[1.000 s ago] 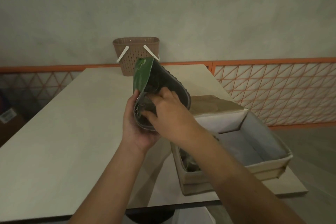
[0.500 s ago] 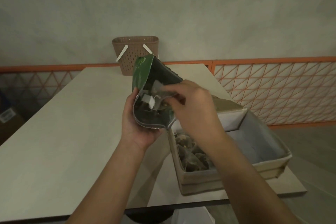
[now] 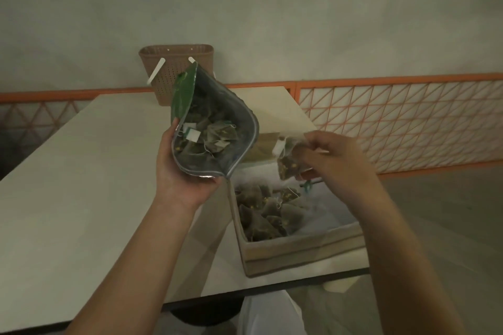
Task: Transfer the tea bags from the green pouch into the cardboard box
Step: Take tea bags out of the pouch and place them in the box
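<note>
My left hand [image 3: 185, 174] grips the green pouch [image 3: 182, 95] from below, its silver-lined mouth gaping toward me with several tea bags [image 3: 215, 134] and white tags inside. My right hand [image 3: 330, 158] pinches a tea bag [image 3: 287, 167] with a white tag, held in the air above the far end of the cardboard box [image 3: 299, 251]. The box stands open at the table's right front, and a heap of tea bags [image 3: 268, 211] lies in its left part.
A brown perforated basket [image 3: 177, 73] with white handles stands at the far end of the pale table [image 3: 81, 185]. An orange lattice railing [image 3: 394, 119] runs behind and to the right. The table's front edge lies just before the box.
My right hand has come out of the pouch with a tea bag and moved right, over the box. The left hand keeps the pouch in about the same place.
</note>
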Tool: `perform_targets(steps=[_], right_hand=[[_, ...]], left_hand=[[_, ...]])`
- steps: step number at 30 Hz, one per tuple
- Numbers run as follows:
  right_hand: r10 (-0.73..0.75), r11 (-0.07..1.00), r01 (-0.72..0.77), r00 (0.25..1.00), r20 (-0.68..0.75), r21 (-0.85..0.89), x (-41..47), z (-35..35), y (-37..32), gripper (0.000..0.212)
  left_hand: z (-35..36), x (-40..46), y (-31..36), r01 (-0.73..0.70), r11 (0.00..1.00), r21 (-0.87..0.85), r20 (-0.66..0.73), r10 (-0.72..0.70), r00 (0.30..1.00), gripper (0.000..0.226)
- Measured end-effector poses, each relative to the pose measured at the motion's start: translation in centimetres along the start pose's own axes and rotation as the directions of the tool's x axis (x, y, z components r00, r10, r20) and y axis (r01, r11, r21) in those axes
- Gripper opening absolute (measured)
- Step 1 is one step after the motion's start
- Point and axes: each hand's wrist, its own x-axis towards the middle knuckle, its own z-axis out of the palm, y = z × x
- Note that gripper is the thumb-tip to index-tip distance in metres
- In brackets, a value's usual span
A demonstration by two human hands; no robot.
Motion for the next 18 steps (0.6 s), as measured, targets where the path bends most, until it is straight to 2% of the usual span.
perform_targets(steps=[3,6,8,10,13,15,18], right_hand=[[0.024,0.943,-0.002,0.998,0.062,-0.333,-0.1,-0.3,2.6,0.009],[0.123,0.81,0.072,0.95,0.289,-0.581,-0.4,-0.7,3.0,0.013],[0.257,0.779,0.075,0.867,0.427,-0.622,-0.7,-1.4,2.6,0.013],[0.321,0.773,0.053,0.827,0.462,-0.632,-0.9,-1.8,2.4,0.02],[0.272,0.809,0.011,0.879,0.392,-0.587,-0.5,-1.3,2.5,0.024],[0.234,0.814,0.071,0.868,0.438,-0.576,-0.3,-0.6,2.6,0.027],[0.312,0.772,0.18,0.729,0.61,-0.61,-0.4,-0.2,2.7,0.022]], left_hand=[[0.0,0.2,0.1,-0.014,1.0,0.013,0.02,0.014,1.0,0.051],[0.1,0.2,0.0,-0.009,1.0,0.019,0.03,0.009,1.0,0.047],[0.2,0.1,0.0,-0.01,1.0,0.028,0.02,0.009,1.0,0.045],[0.3,0.0,0.0,-0.009,1.0,0.016,-0.005,0.009,1.0,0.043],[0.4,-0.2,0.1,-0.011,1.0,0.008,-0.036,0.011,0.999,0.048],[0.5,-0.3,0.1,-0.006,1.0,0.006,-0.039,0.006,0.999,0.05],[0.5,-0.4,0.2,0.012,1.0,-0.001,-0.032,-0.012,0.999,0.05]])
